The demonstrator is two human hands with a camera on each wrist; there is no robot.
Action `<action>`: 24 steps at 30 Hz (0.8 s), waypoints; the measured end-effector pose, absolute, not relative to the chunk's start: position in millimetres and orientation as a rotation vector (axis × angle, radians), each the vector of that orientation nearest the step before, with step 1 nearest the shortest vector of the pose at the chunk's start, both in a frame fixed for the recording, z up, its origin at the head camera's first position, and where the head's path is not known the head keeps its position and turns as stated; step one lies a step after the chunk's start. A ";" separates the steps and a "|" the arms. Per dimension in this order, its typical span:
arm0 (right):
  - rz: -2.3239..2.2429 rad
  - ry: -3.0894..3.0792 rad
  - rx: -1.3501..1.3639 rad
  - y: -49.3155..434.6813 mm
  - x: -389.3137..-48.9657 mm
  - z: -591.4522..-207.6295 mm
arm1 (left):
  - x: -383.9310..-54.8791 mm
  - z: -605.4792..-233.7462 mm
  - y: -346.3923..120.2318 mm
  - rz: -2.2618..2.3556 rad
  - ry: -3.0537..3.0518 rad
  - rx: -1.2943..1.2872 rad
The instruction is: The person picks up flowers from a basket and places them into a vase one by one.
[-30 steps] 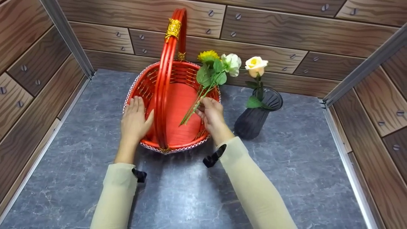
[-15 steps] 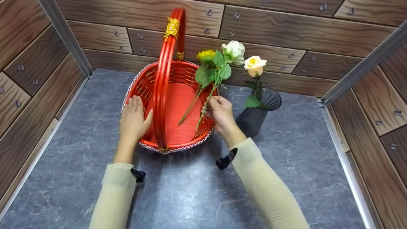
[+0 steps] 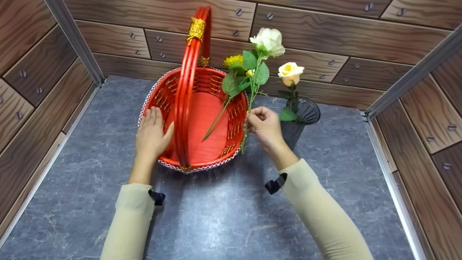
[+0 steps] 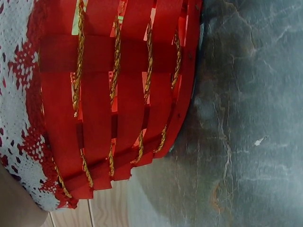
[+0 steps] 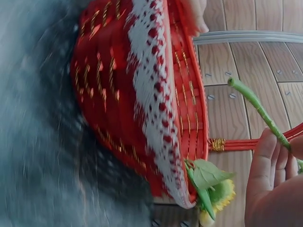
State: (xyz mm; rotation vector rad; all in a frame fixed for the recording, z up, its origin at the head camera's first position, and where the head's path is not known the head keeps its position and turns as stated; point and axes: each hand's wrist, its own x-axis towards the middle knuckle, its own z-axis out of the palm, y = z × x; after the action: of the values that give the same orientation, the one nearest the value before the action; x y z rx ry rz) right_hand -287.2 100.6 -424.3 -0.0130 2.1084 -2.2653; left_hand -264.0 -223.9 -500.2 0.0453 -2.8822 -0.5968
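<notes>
My right hand [image 3: 266,125] pinches the green stem of a white flower [image 3: 267,43] between thumb and fingers, just right of the red basket [image 3: 207,112]. The bloom points up and away; in the right wrist view the cut end of the stem [image 5: 258,109] sticks out past the fingers. My left hand [image 3: 151,135] rests on the basket's left rim, fingers straight and thumb spread toward the tall handle [image 3: 186,83]. Inside the basket a yellow flower [image 3: 234,62] leans on the far right rim, its stem slanting down across the red bottom.
A dark ribbed vase [image 3: 293,134] stands tilted in view behind my right hand, holding a pale peach rose [image 3: 291,73]. Wood-patterned panels [image 3: 325,32] wall in the grey marbled table [image 3: 202,213] at the back and both sides.
My right hand has moved right, drawing the white flower up and away from the yellow one and out over the basket's right rim. My left hand has stayed on the rim.
</notes>
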 end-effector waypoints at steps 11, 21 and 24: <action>-1.890 2.644 -0.284 126.1 -277.8 -417.5 | -263.6 -500.3 -223.2 -0.601 -2.854 0.045; -1.575 3.031 -0.534 158.7 -265.3 -397.5 | -263.7 -499.1 -223.7 -0.602 -2.886 0.045; -1.562 3.062 -0.570 169.0 -262.7 -391.3 | -263.7 -498.9 -223.3 -0.597 -2.883 0.040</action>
State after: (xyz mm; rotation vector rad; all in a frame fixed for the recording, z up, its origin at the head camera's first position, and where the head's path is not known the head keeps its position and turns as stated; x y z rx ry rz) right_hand -262.7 169.0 -391.3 -0.5702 3.0622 -1.5624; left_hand -263.7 -223.3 -498.9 0.0402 -2.8828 -0.5966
